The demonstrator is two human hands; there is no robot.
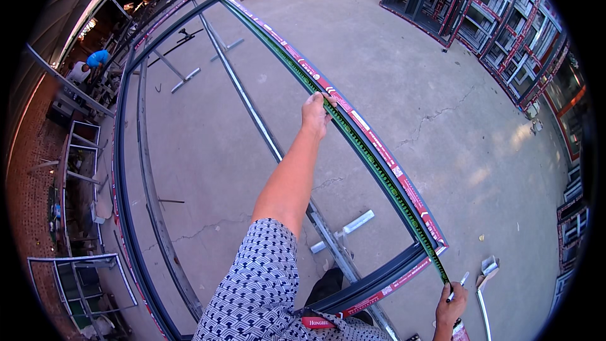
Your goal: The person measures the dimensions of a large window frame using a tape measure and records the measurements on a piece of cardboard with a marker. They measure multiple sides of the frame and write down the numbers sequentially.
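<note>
A long green tape measure blade (379,167) lies along the right side of a big dark window frame (353,127), whose outer faces carry red and white protective film. My left hand (315,113) reaches out over the frame, its fingers closed on the blade and the frame's edge midway along that side. Beyond the frame's near right corner, my right hand (451,303) grips the near end of the blade. A white pen (464,278) sticks up from the same fingers. The tape's case cannot be made out.
Metal stands and rails (341,233) support the frame above the concrete floor (467,151). Stacked frames (499,31) line the far right. A metal piece (489,265) stands near my right hand. Smaller frames (82,278) are at left; a person in blue (98,58) bends far left.
</note>
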